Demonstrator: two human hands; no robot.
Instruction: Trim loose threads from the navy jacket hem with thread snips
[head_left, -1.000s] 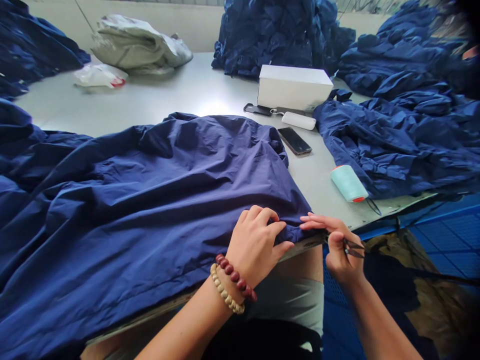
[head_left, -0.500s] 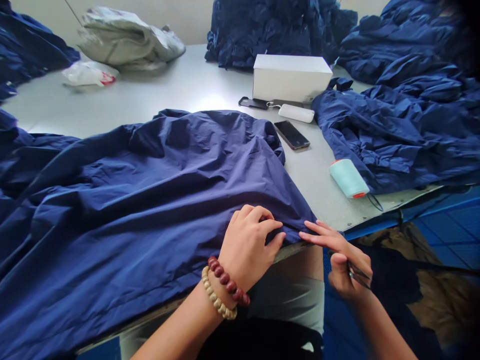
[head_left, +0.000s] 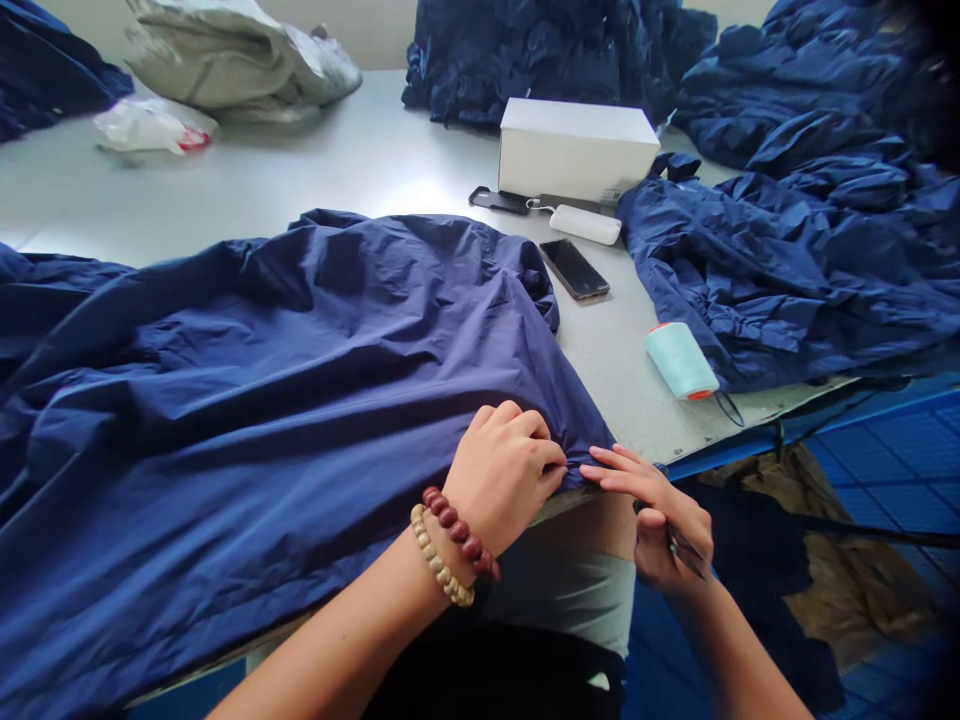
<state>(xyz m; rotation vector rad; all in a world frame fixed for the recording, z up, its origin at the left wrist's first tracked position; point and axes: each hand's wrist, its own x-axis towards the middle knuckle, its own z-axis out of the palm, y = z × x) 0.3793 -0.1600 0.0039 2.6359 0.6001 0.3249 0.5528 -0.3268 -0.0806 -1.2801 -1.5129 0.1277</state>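
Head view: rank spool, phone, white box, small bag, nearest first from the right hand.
1. Spool: just beyond the right hand.
2. Phone: farther back, left of the spool.
3. White box: behind the phone.
4. Small bag: far left.

The fabric (head_left: 300,370) is plain navy, the thread spool (head_left: 681,358) pale aqua.

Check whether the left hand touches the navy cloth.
Touching: the head view shows the left hand with bent fingers on the navy cloth, close to its near edge.
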